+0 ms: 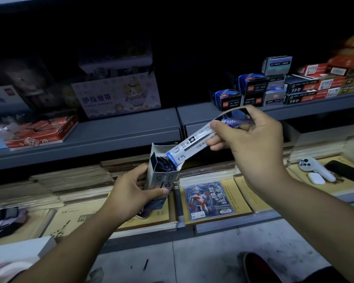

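A: White card packet (192,146), long and flat, black and blue print, a "5" at its low end. Location?
B: Mid-air, in front of the grey shelf (121,129). Right hand (251,144) pinches its upper end, fingers curled round it.
A: Axis?
B: Diagonal. Low end points down-left, at the open mouth of the pale box (161,178). Left hand (131,193) grips that box upright, thumb across its front.

Shown: one left hand (131,190), one right hand (251,144); one open box (161,178); one long packet (192,145); one finger-bandage carton (119,94); one hero card pack (207,198); one loose pen (145,264).
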Tool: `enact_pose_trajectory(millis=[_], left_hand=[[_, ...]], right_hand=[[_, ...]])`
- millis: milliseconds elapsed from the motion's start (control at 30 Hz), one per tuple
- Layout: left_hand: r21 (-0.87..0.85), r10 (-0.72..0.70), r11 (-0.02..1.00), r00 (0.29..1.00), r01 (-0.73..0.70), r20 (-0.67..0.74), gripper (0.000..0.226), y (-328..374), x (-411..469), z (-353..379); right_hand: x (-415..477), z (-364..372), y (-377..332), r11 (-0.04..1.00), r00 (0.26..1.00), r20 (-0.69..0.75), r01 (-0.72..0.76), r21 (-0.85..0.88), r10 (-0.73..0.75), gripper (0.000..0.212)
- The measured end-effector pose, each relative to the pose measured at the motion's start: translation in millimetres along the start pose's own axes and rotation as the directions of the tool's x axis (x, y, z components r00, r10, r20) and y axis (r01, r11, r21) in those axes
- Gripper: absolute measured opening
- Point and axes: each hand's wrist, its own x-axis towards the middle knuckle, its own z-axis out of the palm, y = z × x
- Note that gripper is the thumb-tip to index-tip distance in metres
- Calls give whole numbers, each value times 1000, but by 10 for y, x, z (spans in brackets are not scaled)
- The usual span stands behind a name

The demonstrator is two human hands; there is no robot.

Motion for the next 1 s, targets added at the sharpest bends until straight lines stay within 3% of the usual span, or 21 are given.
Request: enact_pose_trajectory(millis=[167, 467, 567, 800, 1000], left_hand=[[92, 56, 994, 997, -52, -46, 47, -25, 8, 25], [246, 177, 957, 981, -152, -82, 42, -18, -14, 52], [286, 206, 942, 976, -177, -73, 40, -21, -12, 66], [320, 230, 927, 971, -196, -71, 39, -20, -7, 102], [319, 216, 933, 969, -169, -117, 44, -1, -31, 111]], right_hand=[[-67, 34, -27, 988, 992, -6, 127, -83, -128, 9], [-134, 73, 83, 905, 949, 210, 291, -311, -233, 5], [-115, 110, 124, 854, 933, 250, 342, -391, -259, 18], [-105, 84, 196, 801, 927, 347, 312, -512, -139, 21], [-230, 162, 265, 846, 923, 383, 224, -484, -24, 10]])
